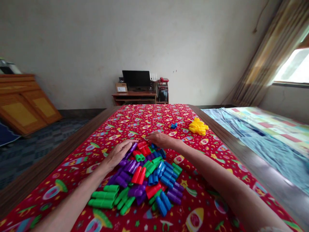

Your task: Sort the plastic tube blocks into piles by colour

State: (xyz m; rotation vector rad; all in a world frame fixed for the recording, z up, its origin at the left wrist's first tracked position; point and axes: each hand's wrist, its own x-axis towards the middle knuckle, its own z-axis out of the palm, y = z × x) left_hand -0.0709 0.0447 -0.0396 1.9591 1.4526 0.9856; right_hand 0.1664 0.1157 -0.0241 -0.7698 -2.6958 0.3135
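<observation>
Left hand (120, 152) with grip uncurled beside purple blocks (131, 166), right hand (160, 140) at the far edge of the mixed block pile (139, 175), its grip unclear, yellow blocks (198, 126) apart on the cloth-covered surface (224, 137)

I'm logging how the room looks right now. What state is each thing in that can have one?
Left hand: fingers extended, at the mixed pile's left edge
Right hand: at the pile's far edge; grip unclear
Mixed building blocks: heaped loosely, colors mingled
Yellow building blocks: heaped separately
Small blue blocks: lying apart, near the yellow heap
Tablecloth: spread out
Monitor: screen dark
Cabinet doors: shut
Curtain: leaving part of the window uncovered
</observation>
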